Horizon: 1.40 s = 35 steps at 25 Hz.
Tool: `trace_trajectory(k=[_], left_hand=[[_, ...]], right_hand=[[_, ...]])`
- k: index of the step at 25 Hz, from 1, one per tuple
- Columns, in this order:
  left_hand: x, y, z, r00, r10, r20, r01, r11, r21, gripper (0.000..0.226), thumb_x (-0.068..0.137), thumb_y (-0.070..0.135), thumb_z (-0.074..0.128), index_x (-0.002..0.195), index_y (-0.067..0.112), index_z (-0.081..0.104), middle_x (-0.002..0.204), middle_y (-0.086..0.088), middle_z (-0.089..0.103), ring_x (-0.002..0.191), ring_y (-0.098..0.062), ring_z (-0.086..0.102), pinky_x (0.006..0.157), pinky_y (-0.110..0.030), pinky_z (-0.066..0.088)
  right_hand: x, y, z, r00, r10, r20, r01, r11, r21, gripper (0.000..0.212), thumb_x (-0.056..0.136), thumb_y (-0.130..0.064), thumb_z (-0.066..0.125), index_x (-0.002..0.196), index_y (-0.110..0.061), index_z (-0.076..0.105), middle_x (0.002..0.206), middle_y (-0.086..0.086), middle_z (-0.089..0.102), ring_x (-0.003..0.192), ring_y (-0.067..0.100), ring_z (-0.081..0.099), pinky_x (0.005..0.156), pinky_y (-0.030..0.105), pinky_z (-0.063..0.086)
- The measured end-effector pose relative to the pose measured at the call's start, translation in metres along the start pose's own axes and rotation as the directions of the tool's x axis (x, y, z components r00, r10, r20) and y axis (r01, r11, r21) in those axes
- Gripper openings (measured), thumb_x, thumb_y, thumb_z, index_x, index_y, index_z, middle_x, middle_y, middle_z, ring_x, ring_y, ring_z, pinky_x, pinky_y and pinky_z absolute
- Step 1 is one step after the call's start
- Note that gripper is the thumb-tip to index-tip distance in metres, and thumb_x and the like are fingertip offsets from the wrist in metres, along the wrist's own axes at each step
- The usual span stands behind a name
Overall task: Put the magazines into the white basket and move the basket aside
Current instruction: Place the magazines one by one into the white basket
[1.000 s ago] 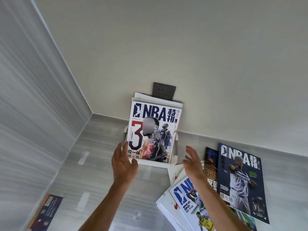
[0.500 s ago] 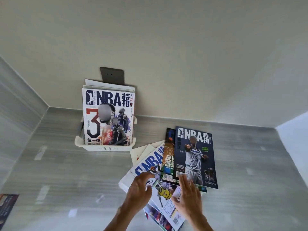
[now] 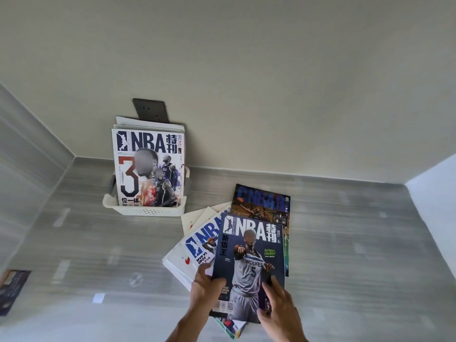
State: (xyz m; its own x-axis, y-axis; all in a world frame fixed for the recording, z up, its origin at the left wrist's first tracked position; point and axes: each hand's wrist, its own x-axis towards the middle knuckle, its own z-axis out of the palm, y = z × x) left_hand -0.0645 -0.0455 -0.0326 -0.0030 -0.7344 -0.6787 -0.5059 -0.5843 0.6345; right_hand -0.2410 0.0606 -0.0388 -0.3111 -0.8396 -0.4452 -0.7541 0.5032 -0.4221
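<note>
Both hands lifting the dark-blue magazine off the loose pile, near right of the basket.

The left hand (image 3: 206, 288) pinches the near-left edge of the dark-blue magazine (image 3: 249, 265), thumb on the cover; the right hand (image 3: 278, 302) presses its near-right corner, fingers (image 3: 270, 286) flat on top — whether a thumb is tucked beneath cannot be told. A moment ago both hands were up at the white basket (image 3: 143, 210); half a second ago they reached the pile, and now this top copy sits drawn nearer and raised off the rest. Under and around it, the remaining magazines (image 3: 204, 243) fan out on the grey surface (image 3: 98, 255). The basket stands far left against the wall, already holding upright copies fronted by the white-covered magazine (image 3: 148, 169) — so this looks like the next one to go in, with several still left.
</note>
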Motion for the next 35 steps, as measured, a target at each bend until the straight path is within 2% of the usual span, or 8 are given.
trace_trajectory(k=[4, 7, 10, 15, 21, 25, 30, 35], left_hand=[[-0.002, 0.000, -0.001, 0.999, 0.030, 0.034, -0.027, 0.995, -0.094, 0.035, 0.089, 0.006, 0.047, 0.118, 0.021, 0.061, 0.088, -0.003, 0.074, 0.051, -0.010, 0.055, 0.047, -0.023, 0.046], [-0.008, 0.010, -0.015, 0.980, 0.197, -0.029, -0.199, 0.973, -0.116, 0.039, 0.093, 0.004, 0.043, 0.124, 0.021, 0.060, 0.084, 0.000, 0.071, 0.046, -0.004, 0.047, 0.046, -0.020, 0.040], [-0.020, 0.027, -0.056, 0.898, 0.439, 0.000, -0.423, 0.866, -0.266, 0.036, 0.088, 0.006, 0.050, 0.121, 0.011, 0.064, 0.094, -0.020, 0.073, 0.076, -0.019, 0.061, 0.070, -0.037, 0.052], [-0.032, 0.030, -0.158, 0.837, 0.546, 0.020, -0.453, 0.713, -0.536, 0.032, 0.088, 0.003, 0.059, 0.119, -0.001, 0.062, 0.102, -0.019, 0.073, 0.086, -0.023, 0.069, 0.065, -0.029, 0.057], [0.020, 0.056, -0.260, 0.810, 0.447, -0.378, -0.583, 0.679, -0.446, 0.035, 0.082, -0.024, 0.057, 0.089, 0.010, 0.062, 0.078, 0.002, 0.076, 0.073, -0.015, 0.066, 0.067, -0.023, 0.057], [0.061, 0.103, -0.300, 0.739, 0.421, -0.526, -0.661, 0.605, -0.444, 0.030, 0.083, -0.020, 0.058, 0.094, 0.008, 0.059, 0.089, -0.011, 0.069, 0.090, -0.028, 0.060, 0.089, -0.049, 0.049], [0.102, 0.124, -0.322, 0.900, 0.198, -0.389, -0.255, 0.962, -0.099, 0.066, 0.085, 0.026, 0.064, 0.144, 0.012, 0.036, 0.143, -0.016, 0.049, 0.129, -0.034, 0.049, 0.104, -0.039, 0.042], [0.080, 0.060, -0.267, 0.923, 0.261, -0.283, -0.286, 0.957, -0.048, 0.058, 0.082, 0.012, 0.064, 0.138, 0.019, 0.049, 0.137, -0.009, 0.056, 0.121, -0.032, 0.056, 0.100, -0.036, 0.046]], right_hand=[[-0.001, 0.013, 0.001, 0.981, -0.091, 0.172, 0.059, 0.982, 0.181, 0.060, 0.072, -0.043, 0.069, 0.131, -0.034, 0.059, 0.156, -0.006, 0.037, 0.119, 0.008, 0.058, 0.104, 0.011, 0.039], [0.032, 0.002, -0.028, 0.988, 0.035, 0.150, -0.089, 0.926, 0.367, 0.052, 0.079, -0.022, 0.074, 0.128, -0.027, 0.057, 0.141, -0.003, 0.055, 0.096, 0.008, 0.067, 0.097, 0.030, 0.052], [0.069, -0.026, -0.061, 0.951, 0.219, 0.218, -0.308, 0.693, 0.652, 0.073, 0.082, -0.009, 0.073, 0.143, -0.024, 0.036, 0.132, 0.004, 0.055, 0.096, 0.027, 0.065, 0.078, 0.043, 0.057], [0.074, -0.106, -0.042, 0.882, -0.080, 0.464, -0.412, 0.345, 0.843, 0.057, 0.071, -0.009, 0.073, 0.123, 0.003, 0.054, 0.081, 0.011, 0.069, 0.053, 0.021, 0.060, 0.046, 0.029, 0.051], [0.092, -0.227, -0.059, 0.976, -0.214, 0.051, 0.068, 0.515, 0.855, 0.016, 0.090, -0.008, 0.064, 0.092, -0.023, 0.068, 0.079, 0.000, 0.067, 0.062, 0.009, 0.061, 0.055, 0.026, 0.057], [0.127, -0.314, -0.089, 0.961, -0.211, -0.178, 0.265, 0.521, 0.811, 0.015, 0.094, -0.013, 0.061, 0.085, -0.026, 0.062, 0.075, -0.006, 0.065, 0.054, 0.002, 0.056, 0.049, 0.020, 0.052], [0.177, -0.349, -0.084, 0.994, -0.076, -0.073, 0.105, 0.667, 0.738, 0.037, 0.092, -0.014, 0.062, 0.125, -0.023, 0.048, 0.109, -0.006, 0.057, 0.086, 0.018, 0.061, 0.079, 0.040, 0.057], [0.141, -0.255, -0.020, 1.000, -0.003, 0.006, 0.000, 0.838, 0.546, 0.043, 0.089, -0.011, 0.060, 0.130, -0.021, 0.053, 0.133, 0.002, 0.059, 0.107, 0.016, 0.059, 0.086, 0.028, 0.051]])
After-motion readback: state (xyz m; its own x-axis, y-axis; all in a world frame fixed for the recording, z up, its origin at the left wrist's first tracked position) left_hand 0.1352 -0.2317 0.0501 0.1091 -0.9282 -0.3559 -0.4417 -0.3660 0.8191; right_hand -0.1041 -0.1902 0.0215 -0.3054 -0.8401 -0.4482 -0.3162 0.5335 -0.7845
